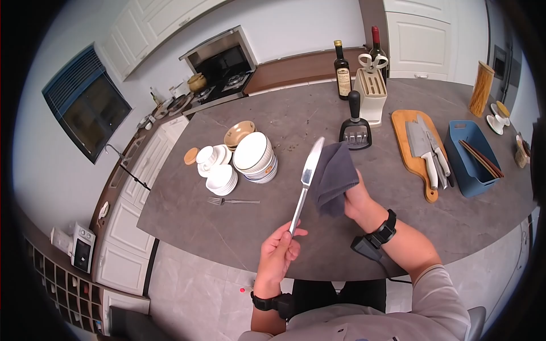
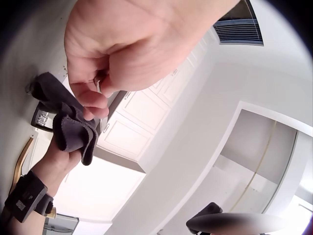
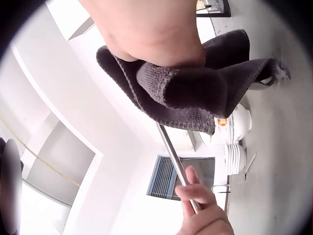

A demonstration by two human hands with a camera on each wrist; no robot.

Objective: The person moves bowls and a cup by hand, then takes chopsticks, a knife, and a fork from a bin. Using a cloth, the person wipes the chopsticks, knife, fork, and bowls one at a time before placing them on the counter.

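Note:
A silver table knife (image 1: 307, 177) points up and away over the table, its handle end pinched between the thumb and fingers of my left hand (image 1: 276, 254). My right hand (image 1: 358, 198) holds a dark grey cloth (image 1: 335, 181), which hangs in folds right beside the blade. In the right wrist view the cloth (image 3: 195, 93) covers the far part of the knife (image 3: 172, 154), and most of the right fingers are hidden behind it. The left wrist view shows the left hand (image 2: 127, 49) curled round the handle, with the cloth (image 2: 71, 122) just beyond.
A fork (image 1: 233, 201) lies near stacked white bowls (image 1: 254, 156) and small dishes (image 1: 222, 179). Ahead stand a black-handled masher-like tool (image 1: 355, 122), a knife block (image 1: 371, 94) and bottles (image 1: 343, 74). Rightward are a cutting board (image 1: 405, 128) with knives and a blue bin (image 1: 463, 153) holding chopsticks.

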